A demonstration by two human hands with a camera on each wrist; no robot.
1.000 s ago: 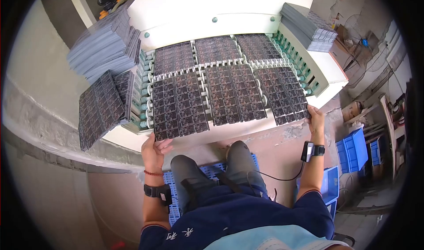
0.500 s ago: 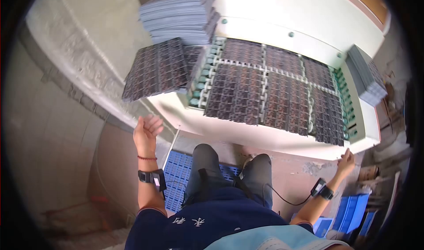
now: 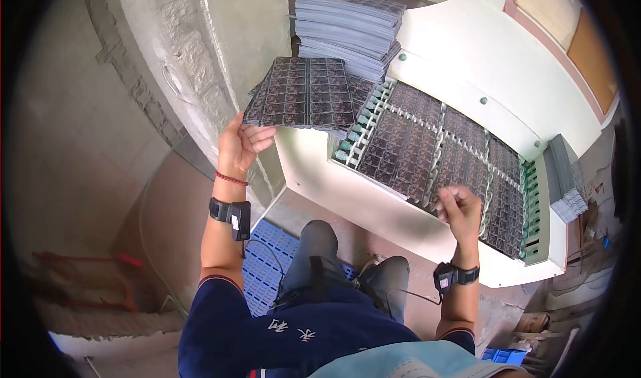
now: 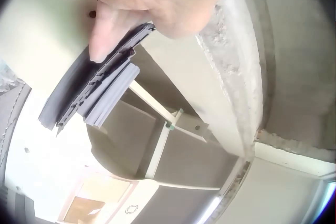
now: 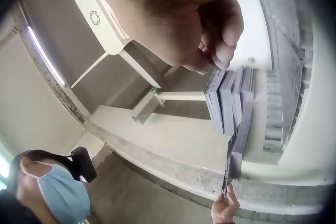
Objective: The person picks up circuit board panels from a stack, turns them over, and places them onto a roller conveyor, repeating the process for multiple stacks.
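By its near left corner, my left hand [image 3: 242,146] grips a dark circuit board panel [image 3: 306,92] at the top of the low pile left of the rollers. The left wrist view shows the thumb [image 4: 100,45] lying over the panels' edge. My right hand [image 3: 462,210] is over the front edge of the roller conveyor, its fingers loosely curled and nothing in them. Behind it, rows of similar panels [image 3: 399,148] lie flat on the white and green rollers [image 3: 357,128].
A tall stack of grey-edged panels [image 3: 347,34] stands behind the low pile, and a smaller stack [image 3: 564,178] is at the machine's right end. The white machine cover [image 3: 494,58] rises behind the rollers. A rough wall [image 3: 193,58] is close on the left.
The view has swung left. My left hand has left the front of the conveyor and taken hold of the panel on the low pile. My right hand has come inward from the right end.
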